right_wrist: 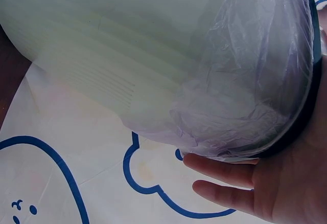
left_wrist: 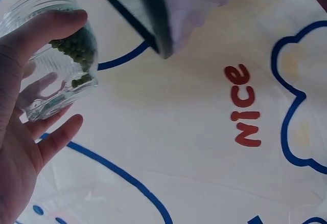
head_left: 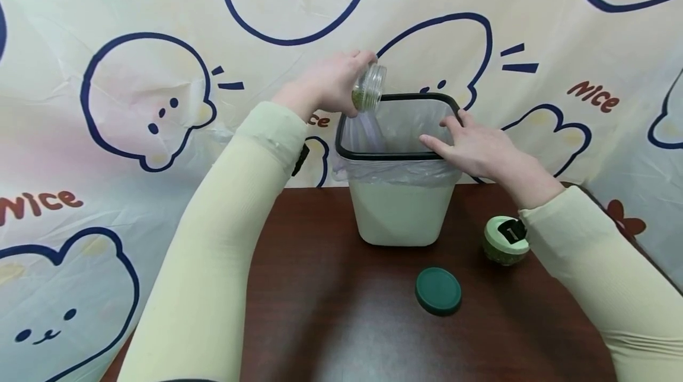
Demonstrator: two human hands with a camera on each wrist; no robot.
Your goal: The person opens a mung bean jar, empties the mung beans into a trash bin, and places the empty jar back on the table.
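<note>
My left hand (head_left: 333, 82) grips a clear glass jar (head_left: 375, 82) by its side, above the left edge of the bin. The jar is tipped, its threaded mouth uncovered. Small green beans (left_wrist: 76, 50) lie along one side inside it. Below stands a pale green trash bin (head_left: 402, 210) with a black rim and a thin translucent purple bag (right_wrist: 240, 81) folded over it. At the right rim rests my right hand (head_left: 480, 145), fingers spread. In the right wrist view two of its fingers (right_wrist: 222, 173) extend straight outside the bag.
A round dark green lid (head_left: 438, 290) lies on the brown table (head_left: 320, 311) in front of the bin. Beside the right forearm sits a small jar (head_left: 504, 242) with a light green lid and a black patch. A cartoon-printed cloth (head_left: 299, 14) hangs close behind.
</note>
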